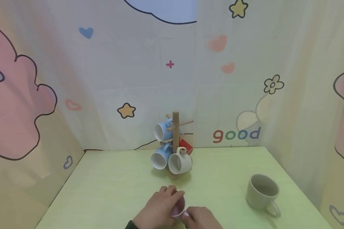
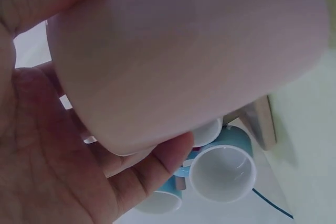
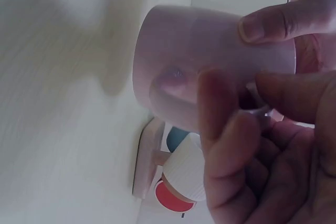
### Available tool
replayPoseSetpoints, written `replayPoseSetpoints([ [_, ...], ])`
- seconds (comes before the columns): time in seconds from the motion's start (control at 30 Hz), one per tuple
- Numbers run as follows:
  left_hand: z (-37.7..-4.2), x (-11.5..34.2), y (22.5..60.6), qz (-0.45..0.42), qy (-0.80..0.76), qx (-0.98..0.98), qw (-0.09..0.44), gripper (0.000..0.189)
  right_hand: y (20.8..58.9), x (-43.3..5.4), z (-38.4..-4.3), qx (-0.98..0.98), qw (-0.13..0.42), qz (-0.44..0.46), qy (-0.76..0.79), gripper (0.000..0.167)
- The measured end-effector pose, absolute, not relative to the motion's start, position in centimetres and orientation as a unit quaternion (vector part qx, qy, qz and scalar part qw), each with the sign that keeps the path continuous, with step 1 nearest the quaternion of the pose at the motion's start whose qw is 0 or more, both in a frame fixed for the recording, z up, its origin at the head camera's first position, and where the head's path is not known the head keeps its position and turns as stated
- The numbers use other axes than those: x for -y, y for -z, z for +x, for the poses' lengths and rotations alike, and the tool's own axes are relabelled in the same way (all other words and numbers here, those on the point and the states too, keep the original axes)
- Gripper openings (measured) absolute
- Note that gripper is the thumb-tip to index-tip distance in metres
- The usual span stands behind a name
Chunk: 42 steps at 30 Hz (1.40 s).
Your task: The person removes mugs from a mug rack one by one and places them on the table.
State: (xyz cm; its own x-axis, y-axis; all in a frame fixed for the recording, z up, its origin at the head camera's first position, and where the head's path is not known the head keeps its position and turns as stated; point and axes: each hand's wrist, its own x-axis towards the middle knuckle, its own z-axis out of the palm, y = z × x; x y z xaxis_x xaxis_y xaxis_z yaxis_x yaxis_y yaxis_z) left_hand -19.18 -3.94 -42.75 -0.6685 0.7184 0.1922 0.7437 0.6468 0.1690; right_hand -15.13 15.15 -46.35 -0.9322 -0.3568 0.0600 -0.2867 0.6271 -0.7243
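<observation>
A pale pink mug (image 1: pixel 180 203) is between both hands near the front of the table. My left hand (image 1: pixel 157 208) grips it around the rim, thumb on one side and fingers on the other; its smooth wall (image 2: pixel 184 61) fills much of the left wrist view. With thumb and fingers, my right hand (image 1: pixel 203 217) pinches the mug's handle (image 3: pixel 170 100), part of which the fingers hide. In the right wrist view the mug lies sideways in the picture, and its base seems close to the tabletop; whether they touch I cannot tell.
Beyond the hands stands a wooden mug tree (image 1: pixel 175 135). Hanging on it are an upper blue mug (image 1: pixel 165 131), a lower blue mug (image 1: pixel 161 158), a white ribbed mug (image 1: pixel 185 163) and a red mug (image 1: pixel 187 146). A large greyish mug (image 1: pixel 258 195) stands upright at right.
</observation>
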Motion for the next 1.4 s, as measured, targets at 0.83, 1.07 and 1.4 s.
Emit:
replayPoseSetpoints([
  [0.83, -18.8, 7.9, 44.2, -0.238, 0.165, 0.957, 0.023, 0.088, 45.4, -18.6, -15.2, -0.915, -0.009, -0.016, 0.403, 0.025],
  [1.07, -18.8, 10.1, 44.2, -0.180, 0.187, 0.966, 0.009, 0.086, 45.6, -20.6, -15.3, -0.917, -0.044, 0.041, 0.394, 0.023],
  [1.4, -18.8, 11.5, 43.9, -0.138, 0.165, 0.976, -0.002, 0.081, 45.8, -24.0, -15.2, -0.916, -0.052, 0.093, 0.387, 0.026],
])
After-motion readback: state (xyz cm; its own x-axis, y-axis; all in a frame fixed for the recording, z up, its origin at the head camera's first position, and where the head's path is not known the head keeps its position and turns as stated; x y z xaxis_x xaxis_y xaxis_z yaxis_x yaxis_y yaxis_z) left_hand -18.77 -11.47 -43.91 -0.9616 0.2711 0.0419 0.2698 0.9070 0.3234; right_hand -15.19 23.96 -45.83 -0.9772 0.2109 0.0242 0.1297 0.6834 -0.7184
